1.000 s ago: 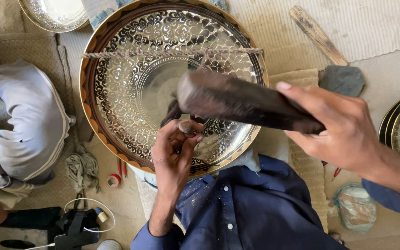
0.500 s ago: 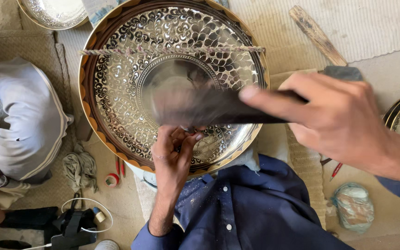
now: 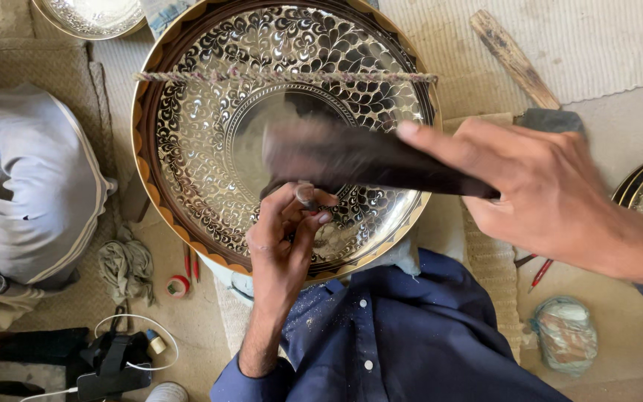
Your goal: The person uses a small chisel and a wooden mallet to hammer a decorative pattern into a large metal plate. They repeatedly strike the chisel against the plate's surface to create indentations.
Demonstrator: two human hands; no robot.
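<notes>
Nearest, over the dark blue shirt, the left hand (image 3: 286, 238) reaches up with its fingers pinched closed around a small metal punch (image 3: 306, 195), whose tip rests on the lower inner band of the large round engraved brass tray (image 3: 187, 141). The right hand (image 3: 541, 197) comes in from the right, fist closed around a dark, motion-blurred hammer (image 3: 359, 158) held across the tray's centre, just above the punch. A small cloth-wrapped bundle (image 3: 565, 333) lies lower right. Farther off, a twisted cord (image 3: 284, 77) crosses the tray's upper part.
</notes>
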